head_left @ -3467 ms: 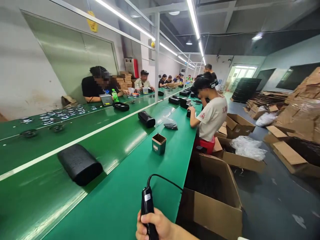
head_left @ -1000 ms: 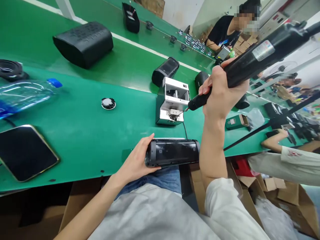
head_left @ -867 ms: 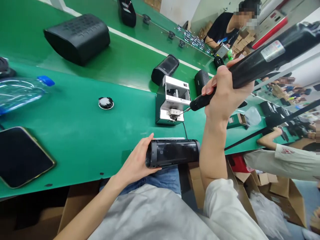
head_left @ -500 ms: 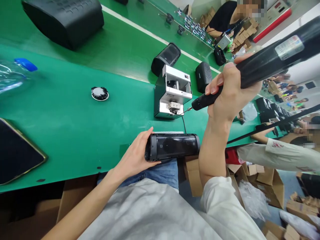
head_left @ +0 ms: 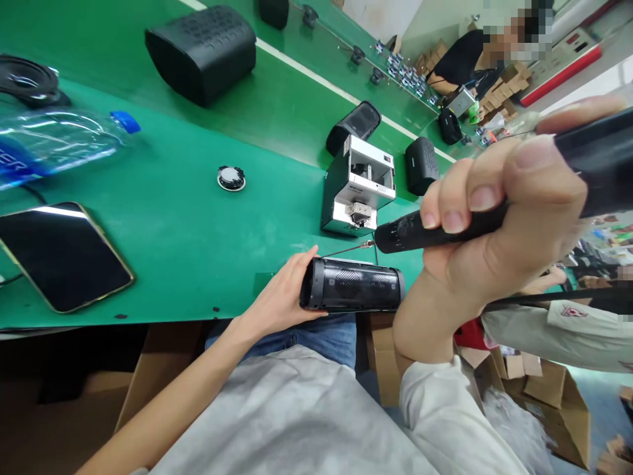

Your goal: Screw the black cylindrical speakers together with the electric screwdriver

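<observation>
My left hand grips the left end of a black speaker lying at the table's front edge, thumb and fingers on either side of it. In my right hand is a black electric screwdriver, fingers wrapped round its body. Its thin bit points left, the tip close to the speaker's upper left corner; whether it touches is unclear. Just behind the speaker stands a silver and black screw feeder, apart from the bit.
On the green table lie a phone, a clear bottle, a round white-faced part and a loose speaker driver. Several black speaker housings stand farther back. A co-worker's sleeve and open cartons are at right.
The screwdriver's bit has left the screw feeder's front and come down leftwards to the speaker in my left hand. My right hand has come nearer the camera. My left hand keeps its grip.
</observation>
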A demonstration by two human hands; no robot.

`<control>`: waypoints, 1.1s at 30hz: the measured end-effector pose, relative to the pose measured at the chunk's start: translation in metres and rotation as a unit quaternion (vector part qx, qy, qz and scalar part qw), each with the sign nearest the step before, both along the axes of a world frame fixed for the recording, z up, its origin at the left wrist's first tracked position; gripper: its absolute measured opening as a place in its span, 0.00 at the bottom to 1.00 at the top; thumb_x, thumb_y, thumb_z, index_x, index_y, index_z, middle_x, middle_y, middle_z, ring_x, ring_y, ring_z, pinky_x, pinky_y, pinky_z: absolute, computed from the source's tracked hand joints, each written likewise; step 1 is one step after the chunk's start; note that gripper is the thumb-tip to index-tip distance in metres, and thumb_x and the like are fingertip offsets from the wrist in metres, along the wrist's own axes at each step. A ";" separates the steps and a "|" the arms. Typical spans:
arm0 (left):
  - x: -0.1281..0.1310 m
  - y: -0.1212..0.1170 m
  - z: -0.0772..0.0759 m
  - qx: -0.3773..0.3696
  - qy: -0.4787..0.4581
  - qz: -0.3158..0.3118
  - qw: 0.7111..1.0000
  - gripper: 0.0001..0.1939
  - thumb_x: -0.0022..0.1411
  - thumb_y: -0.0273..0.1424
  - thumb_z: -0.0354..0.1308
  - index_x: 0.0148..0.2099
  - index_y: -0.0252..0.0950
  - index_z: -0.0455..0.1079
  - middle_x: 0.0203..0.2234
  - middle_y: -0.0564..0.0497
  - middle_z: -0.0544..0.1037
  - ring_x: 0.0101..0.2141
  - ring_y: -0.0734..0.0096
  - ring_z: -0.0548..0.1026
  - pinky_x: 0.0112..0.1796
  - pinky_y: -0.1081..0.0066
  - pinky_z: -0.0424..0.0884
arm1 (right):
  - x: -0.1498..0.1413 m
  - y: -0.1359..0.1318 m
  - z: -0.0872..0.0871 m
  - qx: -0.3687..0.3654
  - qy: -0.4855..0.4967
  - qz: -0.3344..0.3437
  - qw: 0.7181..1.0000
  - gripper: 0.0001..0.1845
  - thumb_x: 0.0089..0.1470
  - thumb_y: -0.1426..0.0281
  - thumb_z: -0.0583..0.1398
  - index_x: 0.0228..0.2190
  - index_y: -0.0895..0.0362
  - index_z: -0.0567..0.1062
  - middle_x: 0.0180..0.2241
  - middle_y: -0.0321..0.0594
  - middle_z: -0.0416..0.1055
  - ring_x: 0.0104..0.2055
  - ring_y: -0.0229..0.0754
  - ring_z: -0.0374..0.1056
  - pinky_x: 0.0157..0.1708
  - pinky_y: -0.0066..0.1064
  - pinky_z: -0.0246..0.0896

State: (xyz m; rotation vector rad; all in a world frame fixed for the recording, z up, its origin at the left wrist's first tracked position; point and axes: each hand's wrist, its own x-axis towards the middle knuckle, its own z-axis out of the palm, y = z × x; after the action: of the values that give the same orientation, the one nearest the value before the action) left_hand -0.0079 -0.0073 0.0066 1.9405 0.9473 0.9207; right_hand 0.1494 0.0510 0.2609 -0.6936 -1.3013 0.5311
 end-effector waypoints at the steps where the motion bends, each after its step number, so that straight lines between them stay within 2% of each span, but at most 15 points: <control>1: 0.000 0.000 -0.001 0.001 -0.002 -0.001 1.000 0.71 0.59 0.41 0.82 0.87 0.49 0.34 0.76 0.32 0.64 0.74 0.33 0.67 0.71 0.36 0.70 | -0.003 0.000 -0.002 0.011 0.006 0.003 1.000 0.11 0.62 0.79 0.62 0.40 0.50 0.73 0.22 0.23 0.55 0.15 0.32 0.52 0.15 0.30 0.50; 4: 0.001 0.000 -0.003 0.004 -0.008 -0.002 1.000 0.71 0.59 0.39 0.82 0.87 0.47 0.36 0.76 0.31 0.63 0.75 0.32 0.67 0.72 0.34 0.68 | -0.011 0.001 -0.010 0.007 0.026 0.031 0.999 0.10 0.63 0.80 0.63 0.38 0.51 0.77 0.21 0.24 0.60 0.16 0.33 0.55 0.15 0.31 0.51; 8: 0.003 -0.003 -0.003 -0.015 -0.028 0.004 0.999 0.71 0.54 0.40 0.85 0.85 0.45 0.42 0.76 0.30 0.63 0.75 0.31 0.66 0.73 0.32 0.65 | -0.013 0.000 -0.032 -0.063 0.020 0.090 0.994 0.09 0.62 0.77 0.69 0.41 0.51 0.79 0.21 0.25 0.66 0.16 0.35 0.62 0.17 0.31 0.60; 10: 0.005 -0.003 -0.004 -0.029 -0.052 0.001 0.998 0.72 0.49 0.43 0.87 0.83 0.44 0.47 0.73 0.30 0.66 0.73 0.31 0.69 0.72 0.33 0.67 | -0.012 0.001 -0.046 -0.095 0.010 0.094 0.991 0.11 0.61 0.75 0.73 0.40 0.51 0.78 0.22 0.26 0.68 0.16 0.36 0.64 0.18 0.31 0.64; 14: 0.009 0.005 -0.014 -0.014 -0.076 -0.014 0.997 0.70 0.44 0.51 0.88 0.79 0.40 0.53 0.67 0.30 0.71 0.66 0.30 0.74 0.67 0.37 0.73 | -0.012 0.008 -0.066 -0.099 0.020 0.086 0.991 0.14 0.54 0.74 0.76 0.36 0.52 0.78 0.22 0.28 0.70 0.16 0.37 0.63 0.17 0.32 0.63; 18: 0.016 0.008 -0.027 -0.016 -0.074 -0.001 0.997 0.76 0.35 0.55 0.89 0.79 0.39 0.55 0.63 0.30 0.73 0.62 0.28 0.76 0.64 0.37 0.74 | -0.012 0.007 -0.064 -0.109 0.008 0.090 0.990 0.15 0.49 0.72 0.78 0.34 0.49 0.79 0.19 0.30 0.66 0.15 0.41 0.59 0.16 0.38 0.59; 23: 0.021 0.012 -0.036 -0.020 -0.071 0.005 0.997 0.80 0.31 0.58 0.89 0.79 0.40 0.55 0.63 0.30 0.74 0.64 0.26 0.75 0.66 0.37 0.74 | -0.016 0.008 -0.063 -0.109 -0.010 0.022 0.994 0.08 0.49 0.60 0.75 0.29 0.40 0.81 0.18 0.36 0.60 0.13 0.50 0.54 0.14 0.50 0.52; 25: 0.018 0.013 -0.032 -0.018 -0.068 0.005 0.998 0.79 0.31 0.58 0.89 0.78 0.39 0.57 0.62 0.30 0.75 0.63 0.28 0.76 0.65 0.39 0.75 | -0.019 0.011 -0.066 -0.111 -0.011 0.022 0.994 0.10 0.48 0.61 0.76 0.29 0.41 0.80 0.18 0.35 0.61 0.13 0.49 0.55 0.14 0.49 0.54; 28: 0.013 0.006 -0.016 -0.025 -0.065 0.002 0.998 0.73 0.37 0.56 0.89 0.77 0.39 0.58 0.63 0.31 0.74 0.62 0.31 0.76 0.65 0.39 0.75 | -0.018 0.009 -0.066 -0.119 0.018 0.068 0.990 0.16 0.46 0.67 0.79 0.31 0.48 0.79 0.17 0.30 0.66 0.14 0.41 0.60 0.14 0.37 0.60; 31: 0.008 -0.002 0.000 -0.029 -0.066 0.013 0.997 0.67 0.45 0.48 0.88 0.78 0.41 0.55 0.68 0.31 0.71 0.68 0.32 0.72 0.70 0.36 0.70 | -0.008 0.004 -0.056 -0.106 0.015 0.134 0.985 0.13 0.55 0.70 0.76 0.36 0.50 0.78 0.19 0.27 0.68 0.14 0.37 0.63 0.16 0.31 0.64; 33: 0.004 -0.001 0.004 -0.031 -0.044 0.016 0.998 0.64 0.52 0.42 0.86 0.80 0.42 0.52 0.72 0.31 0.68 0.72 0.34 0.70 0.72 0.35 0.68 | 0.005 0.005 -0.043 -0.070 0.024 0.136 0.988 0.12 0.58 0.70 0.74 0.41 0.49 0.78 0.20 0.25 0.67 0.14 0.36 0.62 0.15 0.30 0.61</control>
State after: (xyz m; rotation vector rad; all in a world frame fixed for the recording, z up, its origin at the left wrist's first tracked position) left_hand -0.0038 -0.0081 0.0102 1.8241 0.9466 0.9754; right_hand 0.1542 0.0561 0.2175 -0.6174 -1.3292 0.8623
